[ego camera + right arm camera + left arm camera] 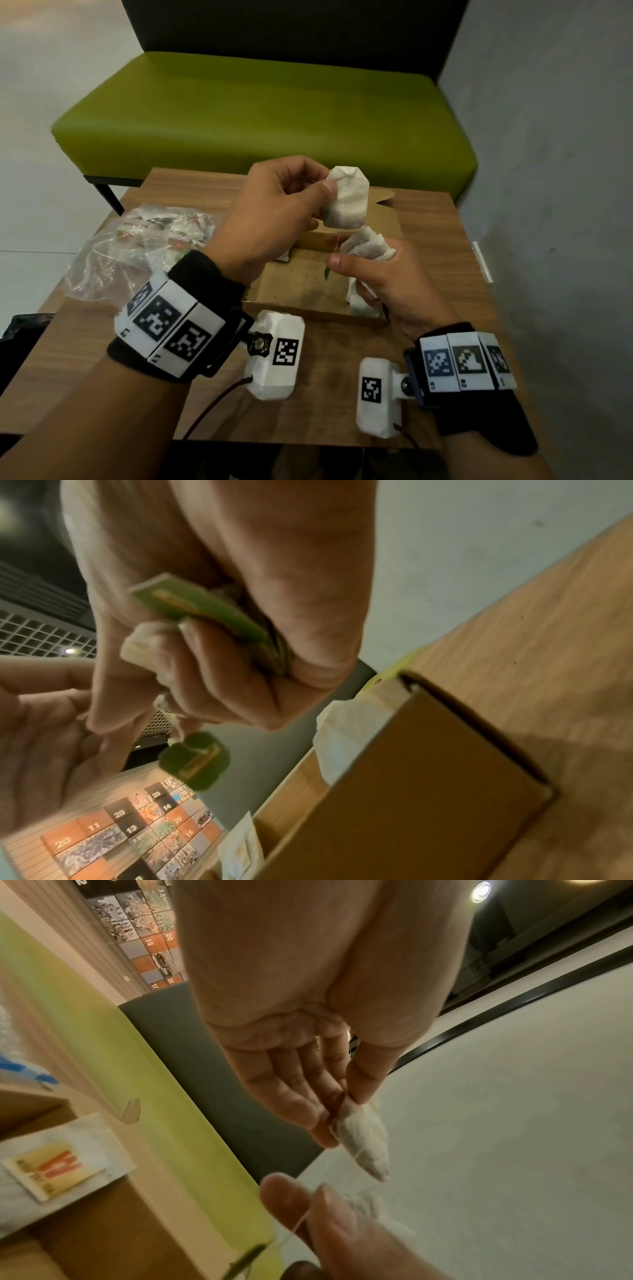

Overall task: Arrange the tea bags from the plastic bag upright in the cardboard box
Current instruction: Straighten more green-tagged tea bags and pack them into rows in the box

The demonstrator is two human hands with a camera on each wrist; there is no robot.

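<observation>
At centre frame, above the open cardboard box (308,284) on the desk (428,219), the left hand (270,219) pinches one tea bag (347,198) while the right hand (383,287) clutches several tea bags (368,246), apparently untangling strings before standing one upright inside; the plastic bag (120,253) lies at left.

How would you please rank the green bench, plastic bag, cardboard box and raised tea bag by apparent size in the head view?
1. green bench
2. plastic bag and cardboard box: alike, the box partly hidden by the hands
3. raised tea bag

Left hand (308,1042) pinching a tea bag (363,1139)
Mid-frame, thumb and fingers pinch its top; its string (301,1223) runs to the right hand (342,1240) below.
</observation>
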